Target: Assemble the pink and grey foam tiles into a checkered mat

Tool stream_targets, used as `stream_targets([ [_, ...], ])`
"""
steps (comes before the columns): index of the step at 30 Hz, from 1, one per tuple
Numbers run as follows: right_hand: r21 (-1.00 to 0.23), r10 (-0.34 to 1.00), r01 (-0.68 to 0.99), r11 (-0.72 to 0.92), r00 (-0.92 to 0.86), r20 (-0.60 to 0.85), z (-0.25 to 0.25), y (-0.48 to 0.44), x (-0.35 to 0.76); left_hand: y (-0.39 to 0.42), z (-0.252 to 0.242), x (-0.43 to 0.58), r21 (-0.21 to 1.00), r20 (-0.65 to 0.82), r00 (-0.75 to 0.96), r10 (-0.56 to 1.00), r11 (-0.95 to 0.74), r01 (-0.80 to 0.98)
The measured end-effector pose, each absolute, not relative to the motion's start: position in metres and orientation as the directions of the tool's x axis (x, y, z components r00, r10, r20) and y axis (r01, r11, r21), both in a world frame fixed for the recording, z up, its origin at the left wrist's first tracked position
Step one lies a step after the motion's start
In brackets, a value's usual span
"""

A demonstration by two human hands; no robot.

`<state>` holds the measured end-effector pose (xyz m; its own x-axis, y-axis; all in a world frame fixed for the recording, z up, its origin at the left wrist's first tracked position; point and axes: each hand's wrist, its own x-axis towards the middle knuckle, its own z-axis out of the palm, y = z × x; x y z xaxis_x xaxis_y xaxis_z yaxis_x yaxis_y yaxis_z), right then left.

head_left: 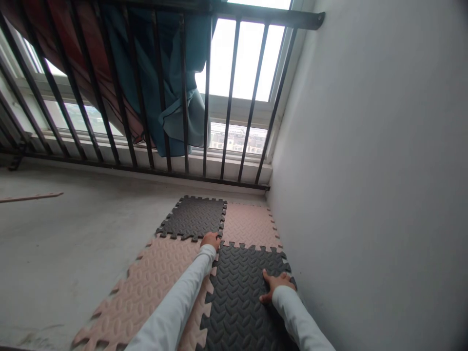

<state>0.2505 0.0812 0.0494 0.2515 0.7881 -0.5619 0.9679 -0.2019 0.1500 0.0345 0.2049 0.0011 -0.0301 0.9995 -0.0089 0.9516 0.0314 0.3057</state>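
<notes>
Four interlocking foam floor tiles lie in a two-by-two patch on the concrete: a dark grey far tile [192, 218], a pink far tile [250, 225], a pink near tile [139, 292] and a dark grey near tile [237, 302]. All have a raised tread pattern and jigsaw edges. My left hand [211, 240] rests palm down at the seam where the tiles meet, touching the far dark tile's lower edge. My right hand [278, 285] lies flat on the near dark tile, fingers spread, close to the wall. Neither hand holds anything that I can see.
A white wall [365, 170] runs along the right side of the tiles. Ahead stand a dark metal window railing [230, 19] and a window, with blue and red cloth [146, 73] hanging behind the bars. A thin wooden strip [31, 197] lies on the concrete floor [54, 243] at left.
</notes>
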Motion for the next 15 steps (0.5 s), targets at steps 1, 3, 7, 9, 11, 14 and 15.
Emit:
stream_targets([
  [1, 0.149, 0.788, 0.968, -0.202, 0.251, -0.562, 0.05, 0.081, 0.25, 0.205, 0.002, 0.035, 0.289, -0.012, -0.017, 1.0, 0.02, 0.957],
  [3, 0.145, 0.792, 0.968, -0.205, 0.251, -0.557, 0.05, 0.081, 0.25, 0.203, 0.004, 0.035, 0.256, -0.011, 0.008, 1.0, -0.005, 0.967],
  [7, 0.137, 0.802, 0.97, -0.202, 0.244, -0.544, 0.05, 0.082, 0.25, 0.2, 0.007, 0.035, 0.198, -0.02, 0.055, 0.998, -0.05, 0.979],
  [9, 0.135, 0.801, 0.97, -0.202, 0.243, -0.547, 0.051, 0.081, 0.25, 0.2, 0.008, 0.036, 0.168, -0.031, 0.069, 0.997, -0.063, 0.984],
  [11, 0.138, 0.793, 0.968, -0.21, 0.251, -0.555, 0.052, 0.081, 0.25, 0.201, 0.01, 0.038, 0.138, -0.046, 0.091, 0.995, -0.084, 0.987],
  [14, 0.144, 0.778, 0.965, -0.218, 0.261, -0.571, 0.053, 0.08, 0.249, 0.202, 0.012, 0.042, 0.099, -0.074, 0.146, 0.986, -0.138, 0.985],
  [15, 0.147, 0.775, 0.965, -0.217, 0.262, -0.575, 0.053, 0.08, 0.249, 0.202, 0.013, 0.043, 0.089, -0.077, 0.165, 0.983, -0.158, 0.983],
])
